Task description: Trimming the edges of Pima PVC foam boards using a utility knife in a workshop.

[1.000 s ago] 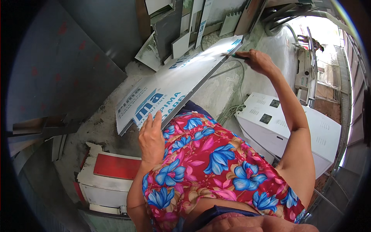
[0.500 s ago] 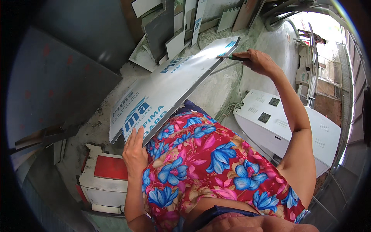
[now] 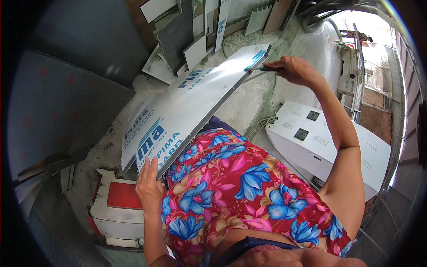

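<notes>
Board (image 3: 191,98) and flat left hand (image 3: 150,184) have shifted leftward, floor (image 3: 235,104) beyond the long edge (image 3: 213,112), right hand (image 3: 296,71) gripping a tool (image 3: 271,69).

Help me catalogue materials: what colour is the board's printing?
Blue printing on the white board, clearest in the head view.

Blue lettering (image 3: 157,133) marks the white board (image 3: 195,104) and, apparently, a narrow white strip (image 3: 221,26) behind

A long, flat white board (image 3: 195,107) with blue printing and a grey edge slants from lower left to upper right, printed face up. A slim, dark-handled tool (image 3: 269,68) has its tip at the board's right long edge, near the far end.
</notes>
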Motion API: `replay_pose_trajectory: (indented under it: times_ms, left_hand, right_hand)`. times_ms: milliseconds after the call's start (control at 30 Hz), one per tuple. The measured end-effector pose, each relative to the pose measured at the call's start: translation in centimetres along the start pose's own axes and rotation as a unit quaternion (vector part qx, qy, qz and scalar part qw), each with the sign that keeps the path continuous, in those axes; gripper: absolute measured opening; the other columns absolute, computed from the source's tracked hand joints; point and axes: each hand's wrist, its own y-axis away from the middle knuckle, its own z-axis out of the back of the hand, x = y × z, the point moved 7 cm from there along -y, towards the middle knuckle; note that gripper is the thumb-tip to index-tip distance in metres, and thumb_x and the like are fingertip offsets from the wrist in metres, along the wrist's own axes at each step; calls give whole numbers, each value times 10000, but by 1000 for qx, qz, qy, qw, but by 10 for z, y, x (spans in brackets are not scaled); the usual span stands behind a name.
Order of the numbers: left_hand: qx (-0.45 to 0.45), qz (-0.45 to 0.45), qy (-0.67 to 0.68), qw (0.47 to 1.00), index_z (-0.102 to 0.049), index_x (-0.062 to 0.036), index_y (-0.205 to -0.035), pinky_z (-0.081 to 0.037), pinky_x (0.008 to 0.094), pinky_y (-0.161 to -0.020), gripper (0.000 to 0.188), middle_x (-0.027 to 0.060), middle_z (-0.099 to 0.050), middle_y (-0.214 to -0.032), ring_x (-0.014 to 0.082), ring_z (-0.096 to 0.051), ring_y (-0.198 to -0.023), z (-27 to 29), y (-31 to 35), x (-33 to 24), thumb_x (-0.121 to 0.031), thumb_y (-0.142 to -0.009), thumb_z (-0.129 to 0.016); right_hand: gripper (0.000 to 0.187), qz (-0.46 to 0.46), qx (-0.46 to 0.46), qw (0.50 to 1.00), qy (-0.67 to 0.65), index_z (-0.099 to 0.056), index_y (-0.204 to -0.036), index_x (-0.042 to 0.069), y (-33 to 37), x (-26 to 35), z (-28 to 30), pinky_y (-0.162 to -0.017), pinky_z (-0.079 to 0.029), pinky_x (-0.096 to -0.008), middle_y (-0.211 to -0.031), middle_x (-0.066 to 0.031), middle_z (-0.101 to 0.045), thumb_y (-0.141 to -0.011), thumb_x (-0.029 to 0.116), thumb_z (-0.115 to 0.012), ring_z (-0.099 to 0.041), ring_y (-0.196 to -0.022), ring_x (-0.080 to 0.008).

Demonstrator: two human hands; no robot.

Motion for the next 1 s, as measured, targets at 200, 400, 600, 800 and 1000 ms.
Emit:
replay_pose_trajectory:
  times_ms: [200, 400, 600, 800, 1000]
  left_hand:
    - [-3, -1, -7, 1000, -557, -124, -1384, -506, 426, -969, 765, 221, -592, -1328, 366, -619, -1162, -9, -4, -3, 109, -666, -680]
    - [-6, 3, 2, 1000, -560, -128, -1381, -507, 428, -972, 762, 218, -599, -1319, 375, -623, -1150, -9, -12, -7, 105, -664, -673]
    - [-10, 12, -4, 1000, -574, -127, -1365, -511, 441, -966, 734, 217, -604, -1312, 384, -624, -1143, -15, -31, -22, 114, -677, -659]
    - [-8, 13, -7, 1000, -586, -116, -1348, -517, 438, -956, 691, 222, -608, -1302, 381, -627, -1140, -25, -61, -52, 113, -700, -652]
    - [0, 16, -16, 1000, -584, -101, -1344, -510, 445, -959, 659, 225, -611, -1295, 385, -624, -1145, -32, -78, -71, 111, -724, -656]
  right_hand:
    - [481, 14, -32, 997, 63, -633, -1299, 366, -14, -8, 5, -824, -534, -424, -1000, -125, -712, -867, 159, -663, -679, -940, -328]
    - [471, -32, -30, 998, 42, -657, -1280, 335, -37, -45, 3, -766, -549, -426, -1005, -115, -727, -872, 100, -659, -696, -912, -310]
    - [495, -38, -1, 999, 39, -641, -1298, 338, -55, -75, 10, -807, -539, -433, -1054, -96, -726, -860, 110, -663, -687, -929, -317]
    - [497, -27, -5, 999, 34, -641, -1297, 329, -79, -118, 5, -799, -538, -422, -1072, -90, -722, -852, 108, -666, -686, -937, -315]
    - [462, -39, 2, 999, 26, -648, -1274, 370, -87, -140, 2, -814, -543, -416, -1064, -87, -719, -869, 147, -648, -684, -955, -309]
